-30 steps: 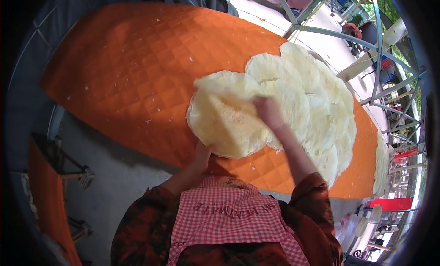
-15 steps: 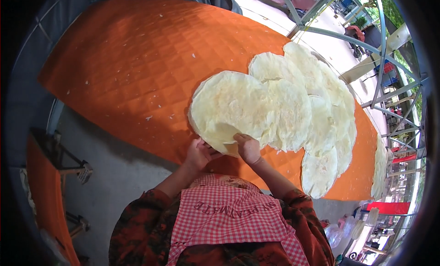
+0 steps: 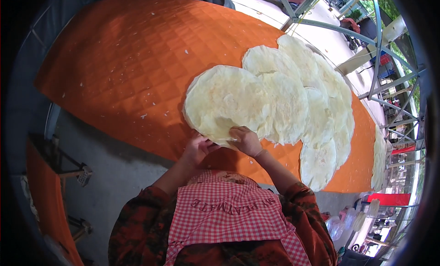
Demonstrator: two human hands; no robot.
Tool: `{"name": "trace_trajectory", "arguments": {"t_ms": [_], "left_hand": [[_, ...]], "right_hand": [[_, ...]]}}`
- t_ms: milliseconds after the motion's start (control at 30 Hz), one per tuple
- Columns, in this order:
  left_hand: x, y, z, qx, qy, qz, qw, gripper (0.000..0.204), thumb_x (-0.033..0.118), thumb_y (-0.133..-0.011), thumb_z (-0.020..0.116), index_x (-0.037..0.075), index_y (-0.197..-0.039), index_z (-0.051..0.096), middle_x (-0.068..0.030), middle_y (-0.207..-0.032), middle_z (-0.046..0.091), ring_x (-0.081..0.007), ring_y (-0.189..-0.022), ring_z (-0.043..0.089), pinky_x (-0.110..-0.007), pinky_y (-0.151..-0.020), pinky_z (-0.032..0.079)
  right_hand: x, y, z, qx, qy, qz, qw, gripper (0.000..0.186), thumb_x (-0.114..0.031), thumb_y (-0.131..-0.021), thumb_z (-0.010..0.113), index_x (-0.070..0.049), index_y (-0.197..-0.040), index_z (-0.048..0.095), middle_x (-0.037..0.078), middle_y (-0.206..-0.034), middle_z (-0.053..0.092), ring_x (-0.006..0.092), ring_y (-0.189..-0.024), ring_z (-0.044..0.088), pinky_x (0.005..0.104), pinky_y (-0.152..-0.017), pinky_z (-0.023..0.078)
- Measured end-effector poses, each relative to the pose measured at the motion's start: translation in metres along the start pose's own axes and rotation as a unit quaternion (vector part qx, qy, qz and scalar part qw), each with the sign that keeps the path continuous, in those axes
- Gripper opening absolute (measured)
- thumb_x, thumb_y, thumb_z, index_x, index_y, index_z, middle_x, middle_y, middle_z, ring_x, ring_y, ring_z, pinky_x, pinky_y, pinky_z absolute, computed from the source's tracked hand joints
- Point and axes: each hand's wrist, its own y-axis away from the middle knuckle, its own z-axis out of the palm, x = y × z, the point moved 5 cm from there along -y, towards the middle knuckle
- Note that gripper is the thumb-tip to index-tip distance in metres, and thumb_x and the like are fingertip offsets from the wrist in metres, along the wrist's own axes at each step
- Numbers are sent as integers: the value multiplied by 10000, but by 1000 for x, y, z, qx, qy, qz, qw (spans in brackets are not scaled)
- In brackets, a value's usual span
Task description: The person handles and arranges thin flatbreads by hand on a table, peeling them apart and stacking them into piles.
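A large, thin, pale round flatbread [image 3: 224, 94] lies on top of overlapping others, just beyond my hands. Its near edge is lifted and creased. My right hand [image 3: 246, 141] pinches that edge from the right, the fingertips pressed down on the sheet. At the near-left rim, my left hand [image 3: 197, 150] has its fingers curled at the edge; part of them is tucked out of sight beneath the sheet. More flatbreads [image 3: 288, 105] overlap in layers to the right, and one [image 3: 317, 165] lies nearer to me.
An orange quilted cloth [image 3: 123, 73] covers the long table, with small pale crumbs scattered over it. Metal frame bars [image 3: 339, 31] stand beyond the far right edge. Another orange-covered surface [image 3: 46, 197] is at lower left. More pale sheets [image 3: 379, 158] lie at the far right end.
The whole view has shifted slightly. My right hand has moved a little left along the flatbread's near edge, and my left fingers have closed in at its rim.
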Motion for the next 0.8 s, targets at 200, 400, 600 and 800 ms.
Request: {"name": "trace_trajectory", "arguments": {"t_ms": [200,400,600,800], "left_hand": [[6,-1,2,-20,77,-24,997,538,451,-969,254,109,-1373,353,-122,-1355,472,-330,-1186,502,-518,-956,429],[6,-14,-6,43,94,-27,994,553,492,-958,257,116,-1339,394,-120,-1357,467,-330,-1184,502,-545,-951,422],[16,-31,-34,87,31,-31,995,496,434,-930,376,72,-1260,452,-120,-1262,531,-314,-1111,553,-558,-922,443],[18,-28,-37,140,-58,-4,988,421,343,-916,445,49,-1213,491,-114,-1163,592,-289,-1031,602,-508,-875,496]], "right_hand": [[18,4,1,-14,-64,70,995,239,-155,-777,680,-72,-993,621,108,-1030,645,322,-926,606,379,-790,502],[23,4,3,-46,-83,121,988,217,-170,-816,648,-82,-1014,635,105,-1026,652,315,-940,604,372,-811,492],[27,4,4,-47,-87,126,987,212,-200,-825,654,-79,-999,641,106,-1022,655,313,-942,604,374,-806,492],[27,7,8,-26,-81,111,990,229,-215,-816,666,-78,-999,645,108,-1021,655,312,-929,606,376,-796,492]]}}
